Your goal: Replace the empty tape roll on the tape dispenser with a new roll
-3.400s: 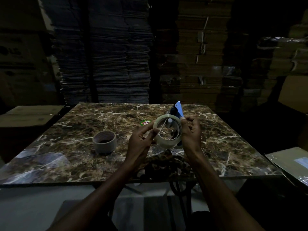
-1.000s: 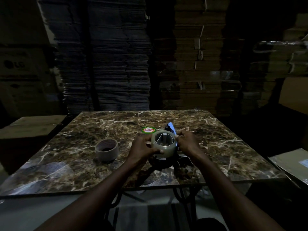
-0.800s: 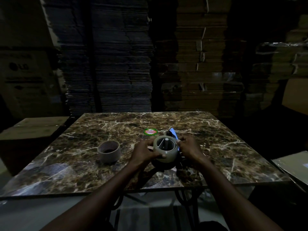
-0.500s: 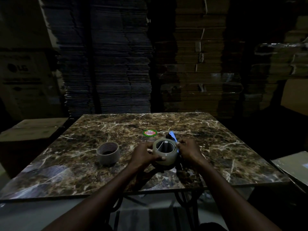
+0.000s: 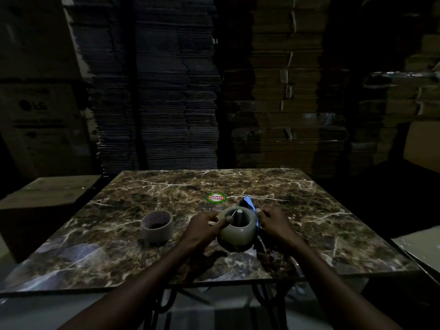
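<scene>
Sitting near the table's [image 5: 309,201] front middle, the new tape roll [image 5: 238,231] is gripped by the left hand [image 5: 204,228] at 9 o'clock. The right hand [image 5: 277,225] at 3 o'clock curls on the dispenser [image 5: 247,203]; its exact grip I cannot tell. The empty core [image 5: 157,226] stands apart at 9 o'clock, with bare marble all around.

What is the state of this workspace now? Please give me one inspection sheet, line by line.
Surface: marble-pattern table, dim light.
Job's things: new tape roll sits over the tape dispenser; empty tape roll stands apart on its left.
Clutter: round sticker on the tabletop.
Grips: left hand on the new roll; right hand at its right side, exact contact unclear.
Cables: nothing seen.
Surroundings: flattened cardboard stacks behind; cardboard box at left.
</scene>
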Tool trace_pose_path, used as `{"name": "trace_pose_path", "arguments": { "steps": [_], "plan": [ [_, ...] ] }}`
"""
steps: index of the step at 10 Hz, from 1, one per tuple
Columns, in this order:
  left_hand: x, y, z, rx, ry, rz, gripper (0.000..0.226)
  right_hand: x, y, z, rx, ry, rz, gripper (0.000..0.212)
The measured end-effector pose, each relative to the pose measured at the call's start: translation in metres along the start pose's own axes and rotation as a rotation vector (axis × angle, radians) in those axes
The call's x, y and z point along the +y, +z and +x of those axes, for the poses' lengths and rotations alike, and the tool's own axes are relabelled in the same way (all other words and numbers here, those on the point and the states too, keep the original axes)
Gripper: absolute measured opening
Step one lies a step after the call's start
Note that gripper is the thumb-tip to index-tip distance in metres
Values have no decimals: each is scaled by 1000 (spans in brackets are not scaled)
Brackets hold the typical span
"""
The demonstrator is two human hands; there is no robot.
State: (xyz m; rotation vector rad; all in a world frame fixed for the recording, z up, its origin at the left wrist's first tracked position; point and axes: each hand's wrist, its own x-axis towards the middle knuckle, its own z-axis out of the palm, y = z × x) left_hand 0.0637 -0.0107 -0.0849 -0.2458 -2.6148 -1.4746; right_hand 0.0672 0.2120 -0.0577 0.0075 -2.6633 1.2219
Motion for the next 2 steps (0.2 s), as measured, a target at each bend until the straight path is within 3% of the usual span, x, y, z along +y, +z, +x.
{"name": "trace_pose_path", "arguments": {
  "steps": [1,2],
  "plan": [
    [-8,-6,6,-2,43,119,82,4,0,4,13,-31,-40,47],
    [3,-15,6,26,121,207,56,5,0,10,20,-47,-47,44]
  ]
}}
